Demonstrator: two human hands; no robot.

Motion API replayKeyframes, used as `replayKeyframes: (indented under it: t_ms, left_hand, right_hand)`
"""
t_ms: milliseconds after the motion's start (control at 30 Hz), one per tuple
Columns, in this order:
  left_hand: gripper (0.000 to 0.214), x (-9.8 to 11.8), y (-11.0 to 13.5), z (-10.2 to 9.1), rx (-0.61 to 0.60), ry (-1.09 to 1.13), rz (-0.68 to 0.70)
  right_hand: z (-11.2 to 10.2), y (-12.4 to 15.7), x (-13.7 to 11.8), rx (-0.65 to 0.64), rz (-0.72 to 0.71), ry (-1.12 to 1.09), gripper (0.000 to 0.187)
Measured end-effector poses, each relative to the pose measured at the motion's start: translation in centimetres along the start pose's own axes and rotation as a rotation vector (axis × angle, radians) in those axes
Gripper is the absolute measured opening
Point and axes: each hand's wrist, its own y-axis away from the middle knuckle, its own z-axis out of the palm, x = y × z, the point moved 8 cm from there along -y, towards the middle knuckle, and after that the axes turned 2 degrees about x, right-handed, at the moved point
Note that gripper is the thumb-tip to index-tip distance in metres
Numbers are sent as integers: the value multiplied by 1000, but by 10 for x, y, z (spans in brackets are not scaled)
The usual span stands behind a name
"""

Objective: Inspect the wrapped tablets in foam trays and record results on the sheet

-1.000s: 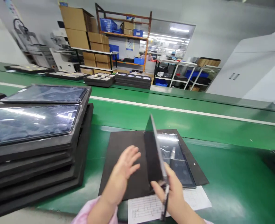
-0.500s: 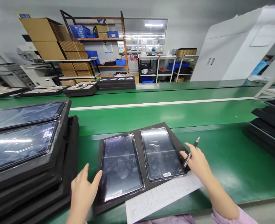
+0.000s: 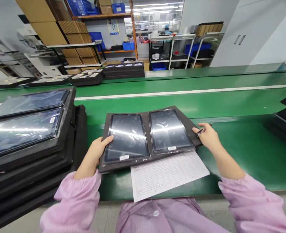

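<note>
A black foam tray (image 3: pixel 146 127) holds two dark flat tablet screens, a left screen (image 3: pixel 125 144) and a right screen (image 3: pixel 170 134), each with a small white label at its lower edge. My left hand (image 3: pixel 96 150) grips the tray's left edge, thumb on top and fingers partly hidden beneath. At the right corner of the tray, my right hand (image 3: pixel 209 136) has its fingers closed around a dark pen (image 3: pixel 200 132); its fingertips are at the foam edge. A printed grid sheet (image 3: pixel 168 176) lies partly under the tray's near side.
To the left rises a tall stack of black foam trays (image 3: pixel 67 152) with screens on top. Another black stack (image 3: pixel 285 124) stands at the far right. Beyond the green bench (image 3: pixel 230 105) are more loaded trays (image 3: pixel 123 72), shelves and a white cabinet (image 3: pixel 259 35).
My left hand has closed on the tray's left edge. The pen has turned flatter in my right hand, which has moved to the tray's corner. More of the sheet shows, and the view has tilted down.
</note>
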Motion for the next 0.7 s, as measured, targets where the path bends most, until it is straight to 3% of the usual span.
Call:
replayKeyframes:
  t_ms: [167,400,467,533,567,600,633,700]
  left_hand:
    - [28,24,-13,11,71,-88,193]
    - [32,41,22,23,145,-325,506]
    - [32,37,46,37,111,-387,574]
    - [32,24,83,64,-1,-463,692]
    - [31,14,107,84,-112,-509,787]
    - [33,4,143,112,-292,-634,1059]
    - [37,-12,173,132,-372,-786,1254]
    - [40,-45,206,154,-382,-1016,1435]
  right_hand:
    - [13,-29,-15,56,-11,-41,42]
    - [46,-24,5,-33,33,37,37]
    - [46,-21,9,-35,46,57,39]
    - [46,-20,12,-30,57,68,42]
    - [45,-20,12,-26,60,69,44]
    - [45,-21,13,-22,61,66,46]
    - [45,-21,14,-18,60,60,47]
    - [45,-23,15,-9,56,41,47]
